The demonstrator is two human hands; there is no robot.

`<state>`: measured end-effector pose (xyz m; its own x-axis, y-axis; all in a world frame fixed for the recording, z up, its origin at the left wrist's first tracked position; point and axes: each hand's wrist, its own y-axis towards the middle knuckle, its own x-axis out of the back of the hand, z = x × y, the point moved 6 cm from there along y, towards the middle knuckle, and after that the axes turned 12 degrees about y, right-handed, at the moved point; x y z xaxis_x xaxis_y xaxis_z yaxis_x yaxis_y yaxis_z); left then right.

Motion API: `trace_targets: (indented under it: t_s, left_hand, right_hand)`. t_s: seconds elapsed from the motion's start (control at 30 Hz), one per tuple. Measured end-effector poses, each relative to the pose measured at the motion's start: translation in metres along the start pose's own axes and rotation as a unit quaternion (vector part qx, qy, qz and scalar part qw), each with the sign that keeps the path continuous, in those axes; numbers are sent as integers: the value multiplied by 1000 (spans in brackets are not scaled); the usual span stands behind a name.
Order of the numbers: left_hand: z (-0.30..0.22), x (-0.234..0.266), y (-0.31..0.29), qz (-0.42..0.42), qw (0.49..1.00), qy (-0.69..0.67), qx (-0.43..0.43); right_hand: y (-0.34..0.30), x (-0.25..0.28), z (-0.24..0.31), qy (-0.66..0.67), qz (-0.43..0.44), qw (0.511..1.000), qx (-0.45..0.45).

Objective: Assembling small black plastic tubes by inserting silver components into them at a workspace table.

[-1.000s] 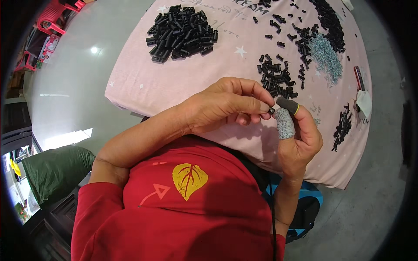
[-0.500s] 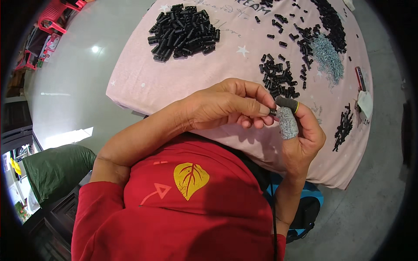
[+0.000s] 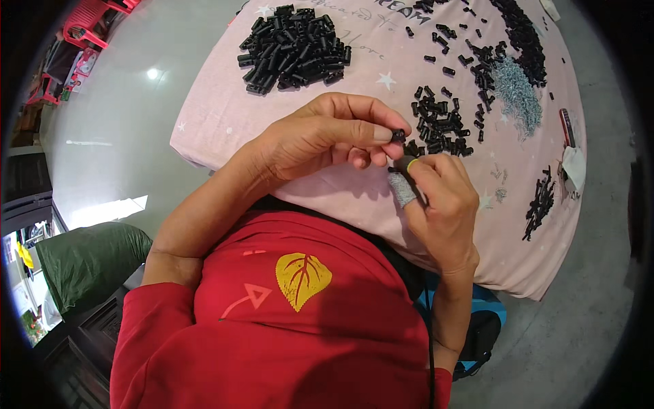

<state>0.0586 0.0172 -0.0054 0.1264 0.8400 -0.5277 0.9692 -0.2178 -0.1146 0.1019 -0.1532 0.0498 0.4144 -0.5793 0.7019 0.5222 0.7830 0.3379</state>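
Observation:
My left hand point(image 3: 334, 136) pinches a small black tubular plastic part point(image 3: 398, 135) between thumb and forefinger, its other fingers loosely curled. Just below and to the right is my right hand point(image 3: 443, 201), with a grey knitted sleeve point(image 3: 402, 189) on the thumb and a dark one on the forefinger. Those two tips are close together with a dark bit at them, too small to name. Beyond my hands lies a loose heap of short black parts point(image 3: 439, 124). Larger black tubes point(image 3: 293, 54) are piled at the far left of the table.
The pink cloth-covered table point(image 3: 238, 129) also bears a heap of small silvery metal pieces point(image 3: 519, 99), a dark pile point(image 3: 521, 37), thin black strips point(image 3: 540, 208) and a red-handled tool point(image 3: 566, 128) near its right edge. Red chairs point(image 3: 85, 24) stand at far left.
My hands have moved apart slightly. The left went left and up with the black part; the right turned over and shifted left, its fingers now pointing toward the left hand.

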Motion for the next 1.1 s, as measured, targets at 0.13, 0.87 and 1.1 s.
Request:
trace_targets:
  t_s: [0.13, 0.87, 1.1]
  left_hand:
    - [3, -2, 2, -3, 999, 34, 10]
    - [12, -17, 5, 3, 994, 109, 4]
    - [13, -17, 7, 2, 994, 106, -7]
  right_hand:
    - [1, -6, 5, -63, 32, 997, 20]
    - [-9, 11, -8, 93, -119, 988, -41]
    - [-18, 13, -23, 250, -186, 948, -67]
